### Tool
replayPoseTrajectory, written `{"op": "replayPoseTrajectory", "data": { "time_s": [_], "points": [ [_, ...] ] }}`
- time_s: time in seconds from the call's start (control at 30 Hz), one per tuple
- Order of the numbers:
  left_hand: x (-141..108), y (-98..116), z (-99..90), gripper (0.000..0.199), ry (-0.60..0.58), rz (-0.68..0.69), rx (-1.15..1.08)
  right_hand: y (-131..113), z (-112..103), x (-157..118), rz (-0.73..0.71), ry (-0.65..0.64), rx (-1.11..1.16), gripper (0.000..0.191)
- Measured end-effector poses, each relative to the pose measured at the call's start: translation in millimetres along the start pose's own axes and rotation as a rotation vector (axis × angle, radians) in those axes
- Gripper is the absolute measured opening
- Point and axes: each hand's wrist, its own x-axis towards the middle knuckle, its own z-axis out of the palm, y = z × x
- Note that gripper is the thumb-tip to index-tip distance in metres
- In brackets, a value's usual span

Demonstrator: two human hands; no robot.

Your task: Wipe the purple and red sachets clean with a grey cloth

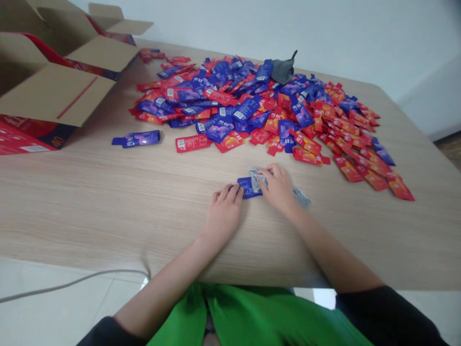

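Observation:
A blue pouch [248, 188] lies flat on the wooden table [144, 202] in front of me. My left hand [226, 205] grips its left end, fingers pressed together. In my right hand [279, 186] a crumpled grey cloth [257, 179] is bunched against the pouch's right part, which it covers. Another end of grey cloth [301, 198] sticks out beside my right wrist. Beyond my hands spreads a big heap of red pouches [194, 143] and blue pouches [220, 129].
One blue pouch [141, 139] lies apart on the left. Open cardboard boxes [57, 91] with raised flaps stand at the far left. A dark grey cloth bag [283, 71] rests on the heap's back. Overlapping red pouches [374, 168] extend along the right. A cable [90, 276] runs below the table's front edge.

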Motion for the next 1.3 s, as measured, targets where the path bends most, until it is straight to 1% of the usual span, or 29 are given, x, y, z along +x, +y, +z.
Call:
{"op": "replayPoseTrajectory", "data": {
  "time_s": [0.07, 0.13, 0.2, 0.23, 0.3, 0.37, 0.4, 0.43, 0.5, 0.57, 0.6, 0.63, 0.7, 0.87, 0.97, 1.07, 1.17, 1.23, 1.3],
  "points": [
    [0.1, 0.8, 0.7, 0.046, -0.006, -0.004, -0.003, 19.1, -1.6, -3.4, 0.087, 0.035, 0.0, 0.028],
    [0.2, 0.9, 1.2, 0.046, -0.011, -0.004, -0.006, 33.3, -3.8, -4.1, 0.134, 0.04, -0.012, 0.028],
    [0.0, 0.5, 1.7, 0.046, -0.014, -0.001, -0.006, 38.7, -7.7, -1.4, 0.152, 0.041, -0.01, 0.028],
    [-0.3, 0.1, 2.0, 0.046, -0.017, 0.0, -0.005, 37.3, -10.2, 1.1, 0.158, 0.051, 0.008, 0.028],
    [-0.9, -0.5, 2.3, 0.046, -0.018, 0.003, -0.004, 26.0, -15.2, 7.0, 0.149, 0.096, 0.07, 0.029],
    [-1.5, -1.1, 1.9, 0.047, -0.013, 0.008, -0.008, 5.3, -17.9, 12.3, 0.1, 0.14, 0.129, 0.03],
    [-1.7, -1.4, 1.4, 0.047, -0.007, 0.011, -0.012, -6.8, -17.7, 14.2, 0.059, 0.138, 0.142, 0.031],
    [-1.9, -1.7, 0.5, 0.046, -0.002, 0.014, -0.019, -19.0, -16.4, 15.4, 0.01, 0.114, 0.141, 0.031],
    [-2.5, -2.5, -1.4, 0.042, 0.003, 0.021, -0.034, -39.7, -11.0, 16.1, -0.09, 0.019, 0.101, 0.033],
    [-3.5, -3.6, -2.7, 0.039, 0.0, 0.026, -0.045, -50.5, -4.0, 15.2, -0.169, -0.083, 0.053, 0.036],
    [-4.0, -4.1, -2.8, 0.039, -0.001, 0.027, -0.049, -51.4, -0.9, 14.5, -0.191, -0.114, 0.039, 0.037],
    [-4.3, -4.5, -2.5, 0.041, 0.0, 0.026, -0.053, -49.4, 1.7, 13.8, -0.198, -0.128, 0.028, 0.037],
    [-3.7, -5.0, -0.7, 0.047, 0.006, 0.02, -0.059, -38.4, 4.9, 13.2, -0.172, -0.112, 0.006, 0.038],
    [10.2, -6.4, 3.5, 0.051, -0.02, 0.023, -0.039, 3.7, 6.7, 21.5, 0.043, 0.015, -0.012, 0.035],
    [23.9, -10.1, 2.9, 0.051, -0.042, 0.044, -0.023, 20.2, 6.9, 32.6, 0.11, 0.037, 0.0, 0.036],
    [37.7, -13.2, -2.2, 0.051, -0.067, 0.031, -0.002, 25.2, 7.4, 43.1, 0.085, 0.067, 0.019, 0.038],
    [51.7, -11.7, -13.9, 0.051, -0.119, -0.014, 0.02, 24.3, 10.7, 48.8, 0.039, 0.108, 0.06, 0.037],
    [62.5, -7.2, -24.7, 0.049, -0.182, -0.056, 0.033, 23.8, 14.8, 49.9, 0.012, 0.121, 0.078, 0.036],
    [75.4, -0.3, -35.9, 0.045, -0.271, -0.104, 0.043, 24.2, 19.3, 49.7, -0.003, 0.141, 0.084, 0.036]
  ]
}}
